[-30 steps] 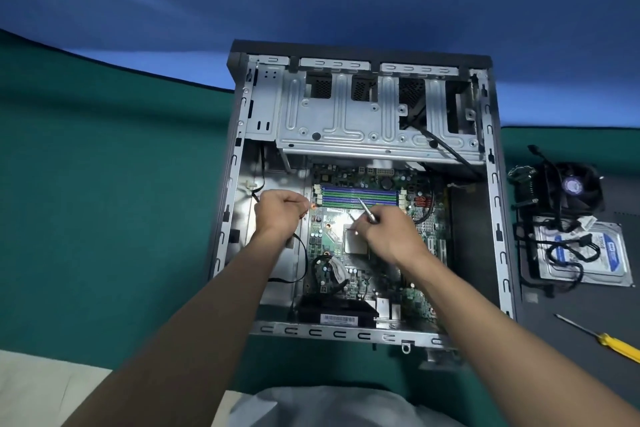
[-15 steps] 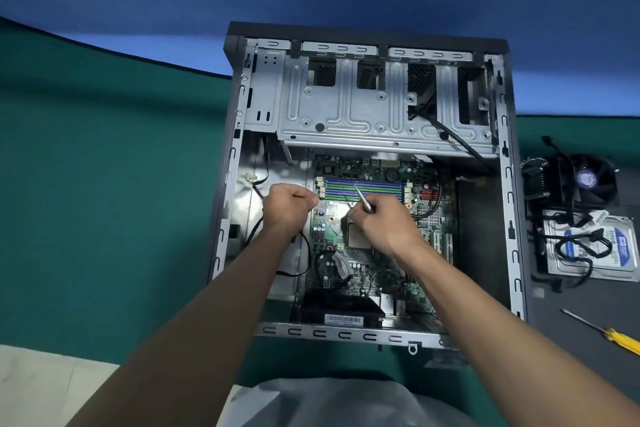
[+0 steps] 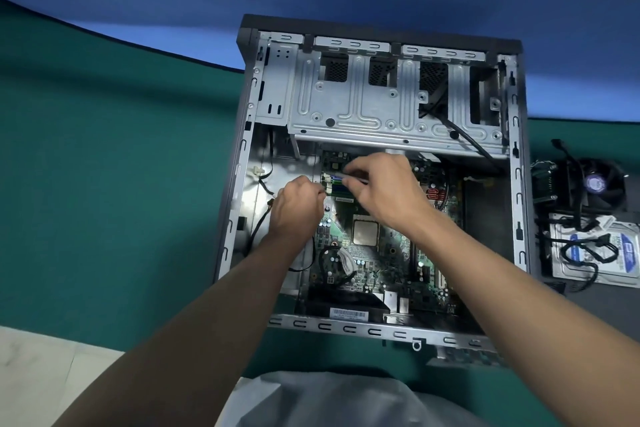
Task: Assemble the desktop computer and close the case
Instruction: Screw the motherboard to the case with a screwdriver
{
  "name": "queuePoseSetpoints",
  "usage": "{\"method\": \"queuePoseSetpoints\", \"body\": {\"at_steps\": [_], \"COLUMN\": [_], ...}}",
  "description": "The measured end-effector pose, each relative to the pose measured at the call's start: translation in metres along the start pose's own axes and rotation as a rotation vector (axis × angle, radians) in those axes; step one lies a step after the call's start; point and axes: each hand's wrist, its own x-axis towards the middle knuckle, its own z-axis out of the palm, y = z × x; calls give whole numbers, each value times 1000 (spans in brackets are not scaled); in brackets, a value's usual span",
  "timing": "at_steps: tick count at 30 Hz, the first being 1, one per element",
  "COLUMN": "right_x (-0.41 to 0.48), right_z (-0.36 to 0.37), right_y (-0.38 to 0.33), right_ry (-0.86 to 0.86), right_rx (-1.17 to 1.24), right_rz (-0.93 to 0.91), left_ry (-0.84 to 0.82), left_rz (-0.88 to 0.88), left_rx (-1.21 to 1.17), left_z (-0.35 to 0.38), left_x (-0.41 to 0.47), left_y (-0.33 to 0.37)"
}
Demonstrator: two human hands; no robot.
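The open computer case (image 3: 242, 156) lies on its side on the green table. Inside it sits the green motherboard (image 3: 381, 267), with the square CPU (image 3: 365, 232) uncovered at its middle. My right hand (image 3: 384, 187) hovers over the memory slots (image 3: 337, 184) and pinches a thin silver tool (image 3: 355, 179) that points left. My left hand (image 3: 298, 204) is curled at the board's left edge, fingertips pinched together beside the white slot clips. Whatever lies between those fingertips is hidden.
The metal drive cage (image 3: 381, 104) fills the far half of the case. Black cables (image 3: 263, 218) run along the case floor left of the board. To the right of the case, a cooler fan (image 3: 595, 184) and a hard drive (image 3: 623, 253) wrapped in black cable lie on a dark mat.
My right hand has moved up from over the CPU to the memory slots, uncovering the CPU, and the tool now points left. The left hand has barely shifted.
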Motion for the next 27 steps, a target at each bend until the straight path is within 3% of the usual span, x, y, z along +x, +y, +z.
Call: {"method": "queuePoseSetpoints", "body": {"at_steps": [6, 19, 27], "right_x": [12, 29, 32], "right_z": [3, 6, 6], "right_y": [-2, -22, -31], "right_ry": [-79, -315, -356], "right_rx": [-3, -262, -343], "right_rz": [-53, -212, -260], "left_ry": [17, 76, 60], "left_rz": [35, -46, -95], "left_rx": [42, 36, 6], "left_z": [0, 0, 1], "left_x": [-2, -3, -1], "left_y": [-1, 2, 2]}}
